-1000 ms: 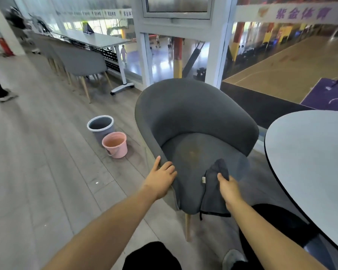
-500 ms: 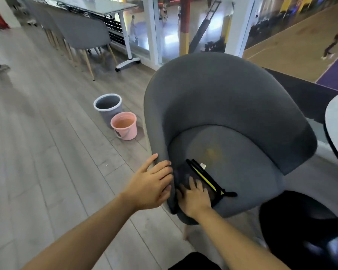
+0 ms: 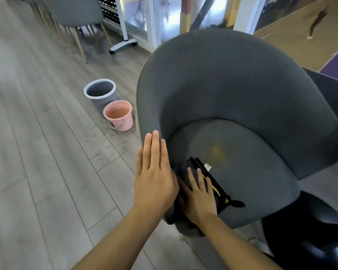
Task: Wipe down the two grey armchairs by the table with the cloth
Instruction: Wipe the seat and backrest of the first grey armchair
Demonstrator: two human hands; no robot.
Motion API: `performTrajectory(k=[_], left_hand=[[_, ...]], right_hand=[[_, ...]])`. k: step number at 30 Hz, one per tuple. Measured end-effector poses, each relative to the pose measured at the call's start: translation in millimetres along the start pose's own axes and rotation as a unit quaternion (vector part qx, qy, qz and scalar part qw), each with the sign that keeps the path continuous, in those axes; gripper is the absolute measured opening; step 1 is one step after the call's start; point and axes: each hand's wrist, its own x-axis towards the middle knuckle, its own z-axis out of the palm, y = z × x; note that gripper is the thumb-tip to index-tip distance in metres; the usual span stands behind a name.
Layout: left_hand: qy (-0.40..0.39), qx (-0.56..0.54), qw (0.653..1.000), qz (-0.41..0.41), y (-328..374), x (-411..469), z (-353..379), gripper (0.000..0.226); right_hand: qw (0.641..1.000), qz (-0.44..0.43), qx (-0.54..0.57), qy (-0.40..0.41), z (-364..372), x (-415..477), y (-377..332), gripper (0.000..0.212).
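Sports hall lounge: court (image 3: 300,34) beyond glass.

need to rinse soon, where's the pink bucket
On the floor left of the armchair: the pink bucket, touching the grey bucket behind it.

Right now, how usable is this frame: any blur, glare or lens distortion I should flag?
Head view: strong wide-angle bowing, floor planks curve; bright glare washes out the window at top; background chairs are softly smeared; the armchair, the cloth and both hands, left hand and right hand, stay reasonably sharp.
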Motion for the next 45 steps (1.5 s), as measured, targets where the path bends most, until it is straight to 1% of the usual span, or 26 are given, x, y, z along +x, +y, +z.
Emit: performTrajectory(k=[3, 7, 10, 14, 18, 22, 25, 30, 33, 36, 41, 45], left_hand=[[0.007, 0.003, 1.000, -0.004, 0, -3, 6, 0.065], [0.023, 0.005, 1.000, 0.004, -3, -2, 8, 0.063], [0.033, 0.000, 0.999, 0.008, -4, -1, 9, 0.062], [0.028, 0.000, 1.000, 0.008, -10, 0, 8, 0.060], [0.043, 0.007, 0.999, 0.031, -27, 6, 7, 0.058], [0.050, 0.003, 0.998, 0.034, -33, 4, 7, 0.059], [0.034, 0.008, 0.999, 0.019, -31, 4, 8, 0.060], [0.001, 0.003, 1.000, 0.001, -30, 2, 4, 0.064], [-0.002, -0.009, 1.000, 0.000, -30, 0, 0, 0.063], [-0.009, -0.012, 1.000, -0.003, -34, -3, -3, 0.061], [-0.045, -0.009, 0.999, -0.028, -59, -12, -13, 0.060], [-0.053, -0.048, 0.995, -0.069, -82, -21, -17, 0.058]], right_hand=[[1.000, 0.008, 0.010, 0.002, -3, 23, -5, 0.062], [0.998, 0.032, 0.057, -0.009, -9, 75, -16, 0.058], [0.997, 0.047, 0.062, -0.015, -9, 119, -22, 0.056], [0.996, 0.067, 0.062, -0.021, -14, 173, -30, 0.057], [0.995, 0.076, 0.062, -0.024, -20, 186, -37, 0.057], [0.995, 0.075, 0.058, -0.012, -25, 163, -44, 0.055], [0.996, 0.058, 0.060, -0.017, -23, 127, -43, 0.054], [0.997, 0.053, 0.060, -0.020, -19, 41, -42, 0.053], [0.996, 0.070, 0.056, 0.000, -14, -10, -39, 0.049], [0.998, 0.062, 0.032, 0.008, -6, -46, -31, 0.050], [0.998, 0.048, 0.029, 0.019, -10, -68, -39, 0.054], [0.999, 0.029, 0.029, 0.029, -5, -69, -61, 0.050]])
